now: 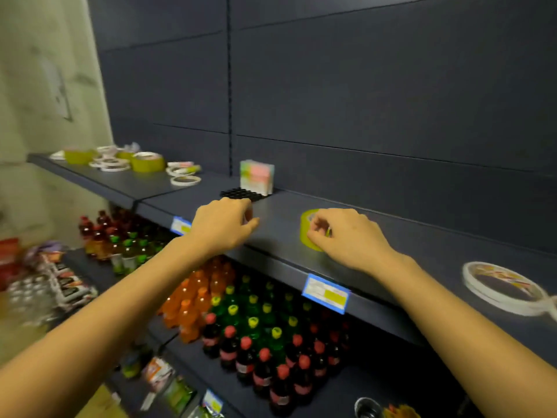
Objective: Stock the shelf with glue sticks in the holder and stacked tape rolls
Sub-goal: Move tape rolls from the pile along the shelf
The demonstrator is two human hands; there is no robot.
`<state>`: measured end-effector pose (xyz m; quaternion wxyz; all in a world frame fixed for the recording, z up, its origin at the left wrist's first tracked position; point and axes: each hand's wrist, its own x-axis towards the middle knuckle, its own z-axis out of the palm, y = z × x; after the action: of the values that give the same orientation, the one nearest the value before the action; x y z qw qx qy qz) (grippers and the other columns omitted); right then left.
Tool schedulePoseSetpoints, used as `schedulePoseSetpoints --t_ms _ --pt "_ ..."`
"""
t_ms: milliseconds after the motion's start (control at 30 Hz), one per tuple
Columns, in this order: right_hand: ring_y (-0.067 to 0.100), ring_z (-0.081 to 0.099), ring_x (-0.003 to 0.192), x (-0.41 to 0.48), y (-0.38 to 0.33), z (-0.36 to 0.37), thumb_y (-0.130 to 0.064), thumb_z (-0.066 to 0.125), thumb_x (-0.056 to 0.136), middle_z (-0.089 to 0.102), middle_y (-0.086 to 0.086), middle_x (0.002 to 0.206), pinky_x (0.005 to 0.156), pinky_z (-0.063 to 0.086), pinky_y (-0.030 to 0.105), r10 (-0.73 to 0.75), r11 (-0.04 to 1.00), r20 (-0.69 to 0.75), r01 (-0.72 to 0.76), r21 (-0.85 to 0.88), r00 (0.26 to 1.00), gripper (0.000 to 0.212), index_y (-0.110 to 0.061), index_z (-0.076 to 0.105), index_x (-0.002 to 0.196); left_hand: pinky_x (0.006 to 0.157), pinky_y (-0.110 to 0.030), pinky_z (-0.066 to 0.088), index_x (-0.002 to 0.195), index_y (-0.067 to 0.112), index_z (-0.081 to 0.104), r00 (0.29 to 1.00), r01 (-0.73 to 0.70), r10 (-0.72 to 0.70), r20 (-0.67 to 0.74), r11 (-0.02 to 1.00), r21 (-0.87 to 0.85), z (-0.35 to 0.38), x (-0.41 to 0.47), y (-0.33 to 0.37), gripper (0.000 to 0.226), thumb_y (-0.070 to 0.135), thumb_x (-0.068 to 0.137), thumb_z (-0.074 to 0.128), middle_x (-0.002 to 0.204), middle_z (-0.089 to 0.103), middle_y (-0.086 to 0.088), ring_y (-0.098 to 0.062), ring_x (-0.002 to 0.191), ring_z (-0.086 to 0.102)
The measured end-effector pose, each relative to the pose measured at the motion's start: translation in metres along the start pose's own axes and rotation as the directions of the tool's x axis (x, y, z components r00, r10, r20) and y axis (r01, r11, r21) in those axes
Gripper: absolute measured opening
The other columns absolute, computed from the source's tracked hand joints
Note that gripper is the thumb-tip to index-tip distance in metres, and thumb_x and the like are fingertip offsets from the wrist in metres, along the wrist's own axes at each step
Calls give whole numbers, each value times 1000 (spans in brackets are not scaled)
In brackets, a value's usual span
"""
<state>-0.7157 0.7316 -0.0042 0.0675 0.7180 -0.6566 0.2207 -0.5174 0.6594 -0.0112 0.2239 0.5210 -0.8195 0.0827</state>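
Right hand (340,236) pinches a yellow-green tape roll (305,236) on the shelf (286,212); left hand (223,224) curls near the black holder (241,194) — contents unclear. Stacking tape — next likely needs another roll from the left pile (147,162).

Dim, motion blur, wide-angle warp

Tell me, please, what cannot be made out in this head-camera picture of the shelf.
Head view: the yellow tape roll is mostly covered by the right hand gripping it, so one roll or a stack is unclear.
Head view: the black holder has its front hidden by the left hand; whether that hand holds anything is unclear.
Head view: the price label print is blurred.
Head view: the round white pack is blurred and cut by the right edge.
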Motion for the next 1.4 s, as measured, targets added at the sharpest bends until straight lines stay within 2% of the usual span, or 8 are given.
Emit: schedulePoseSetpoints --t_ms 133,333,433,667,800,1167,1300,1400 --pt "22 59 101 41 -62 31 -35 50 90 65 -6 102 79 44 32 -150 989 69 149 24 986 9 -30 58 91 67 -31 41 99 18 57 993 118 -117 -13 992 43 -9 -20 -78 27 42 94 46 102 67 -5 -27 93 61" --pt "23 59 102 106 -152 84 -35 51 91 63 -3 110 75 40 30 -248 969 141 242 56 959 15 -27 60 101 73 -34 44 102 15 57 967 251 -255 10 958 135 -23 -39 -199 32 44 93 46 106 66 -8 -29 98 62" --pt "25 58 105 146 -199 112 -37 50 92 63 -3 111 76 39 31 -239 970 166 229 75 957 17 -27 59 102 70 -31 42 103 16 57 953 296 -302 12 939 174 -37 -41 -264 33 45 94 46 107 66 -6 -27 99 62" --pt "23 56 107 228 -299 167 -37 49 93 63 -1 114 78 41 32 -205 975 217 181 128 954 17 -27 59 103 75 -33 46 104 16 58 930 356 -367 2 903 242 -54 -32 -397 35 46 93 44 110 65 -7 -29 100 61" --pt "25 58 106 269 -337 193 -37 51 92 64 1 111 86 50 38 -205 976 238 181 119 949 9 -30 55 93 79 -35 49 104 17 58 928 364 -372 0 907 214 -51 -20 -446 34 47 93 45 110 66 -7 -29 101 61" --pt "26 57 108 393 -385 261 -36 47 95 63 5 117 82 43 33 -144 990 259 141 28 955 19 -25 62 100 71 -31 44 102 17 57 941 325 -337 17 918 225 -7 42 -549 33 46 94 43 107 66 -4 -26 99 61" --pt "28 53 114 453 -395 285 -36 41 98 57 9 127 93 40 36 -90 995 278 98 -13 956 33 -17 62 114 74 -32 47 102 18 58 947 310 -322 19 925 222 5 95 -588 30 43 94 44 106 66 -3 -24 98 62" --pt "32 42 125 495 -405 297 -25 37 100 46 16 137 109 27 43 -15 998 272 31 -54 962 34 -14 59 123 78 -34 49 104 19 57 957 268 -286 42 933 239 18 129 -614 29 42 94 44 108 65 -3 -24 100 61"
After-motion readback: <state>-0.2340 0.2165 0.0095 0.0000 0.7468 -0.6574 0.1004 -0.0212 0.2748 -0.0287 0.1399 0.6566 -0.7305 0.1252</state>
